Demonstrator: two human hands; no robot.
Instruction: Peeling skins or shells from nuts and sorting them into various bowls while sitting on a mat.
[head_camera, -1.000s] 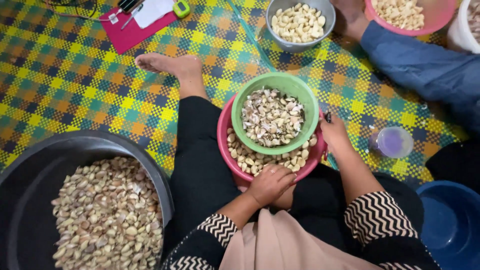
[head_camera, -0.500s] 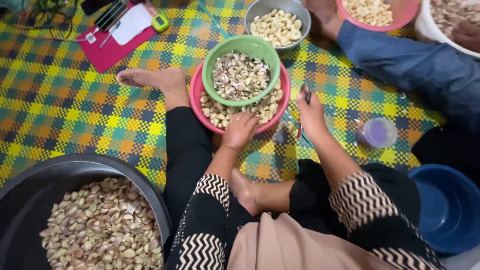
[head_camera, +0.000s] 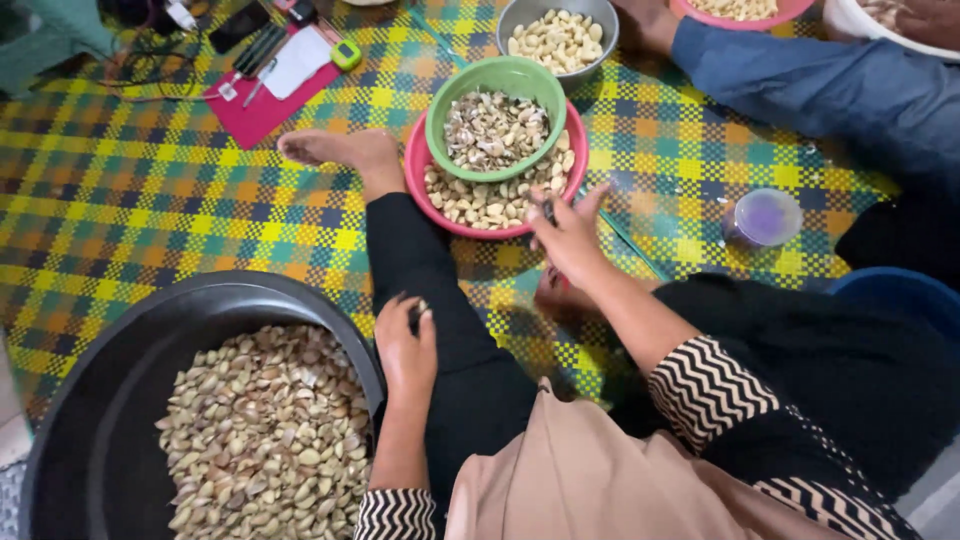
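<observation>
Sitting cross-legged on a yellow-green checked mat, the person works between two stocks of garlic. Biggest of all is the black tub at the lower left, heaped with unpeeled cloves and looking a good deal more than half full, so plenty is left to do. Up ahead sits the pink basin, holding a shallower layer of pale cloves, and nested on top of it the green bowl with papery skins and bits inside. Beyond that, a grey metal bowl carries clean peeled cloves, a fair pile done already, though small beside the tub.

Now the hands: the left hand rests on the black trouser leg just beside the tub's rim, fingers curled in around something small and pale, probably a single clove, though it is too small to tell for sure. The right hand hovers at the near edge of the pink basin, fingers pinched on a small dark tool, likely a little knife.

A blue-sleeved arm of another person lies across the top right, and a small lilac cup stands on the mat beside it.
</observation>
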